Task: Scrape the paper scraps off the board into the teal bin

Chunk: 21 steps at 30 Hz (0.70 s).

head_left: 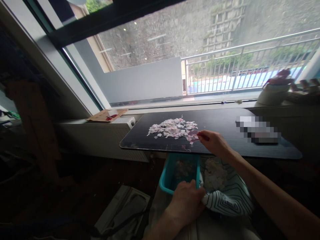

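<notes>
We look through a single camera worn on the head, facing forward and down. The left fingers (193, 185) sit close below us, low in the view, and the right fingers (203, 136) reach a little farther out. The desk (217, 121) crosses mid-view, seen from above its near edge, with the window (160, 40) beyond it. Our view is wide and leans, so the window frame (85, 25) slants.

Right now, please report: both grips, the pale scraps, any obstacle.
Left grip on rim of teal bin. Right grip at right edge of pale scraps, hold unclear. Scraps heaped loose on dark table. No obstruction visible.
</notes>
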### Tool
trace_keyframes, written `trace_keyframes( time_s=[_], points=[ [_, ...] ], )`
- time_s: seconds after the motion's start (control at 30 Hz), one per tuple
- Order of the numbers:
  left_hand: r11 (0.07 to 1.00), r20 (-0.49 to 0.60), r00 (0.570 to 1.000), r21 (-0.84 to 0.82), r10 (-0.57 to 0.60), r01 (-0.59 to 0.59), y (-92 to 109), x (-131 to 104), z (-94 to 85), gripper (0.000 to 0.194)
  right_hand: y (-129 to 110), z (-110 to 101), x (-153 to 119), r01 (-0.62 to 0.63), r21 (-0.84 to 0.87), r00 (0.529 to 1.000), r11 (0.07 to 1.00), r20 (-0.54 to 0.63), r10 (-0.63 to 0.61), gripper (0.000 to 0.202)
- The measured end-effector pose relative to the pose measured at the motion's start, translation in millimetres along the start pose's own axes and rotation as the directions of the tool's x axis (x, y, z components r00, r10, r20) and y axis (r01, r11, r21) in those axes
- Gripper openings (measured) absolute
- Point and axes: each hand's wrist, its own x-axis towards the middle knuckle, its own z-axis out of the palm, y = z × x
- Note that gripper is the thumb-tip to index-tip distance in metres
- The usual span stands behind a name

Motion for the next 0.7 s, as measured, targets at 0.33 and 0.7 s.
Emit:
trace_keyframes(
  time_s=[0.33,0.7],
  points=[
    [1.0,0.008,1.0,0.019,-0.012,0.012,2,1,-2.5,0.014,19,-45,-50,-0.17,0.004,0.985,0.985,-0.029,0.17,0.023],
    [1.0,0.018,1.0,0.004,-0.003,0.003,0,1,-5.0,0.013,19,-43,-55,-0.214,0.075,0.975,0.974,-0.05,0.218,0.023]
  ],
)
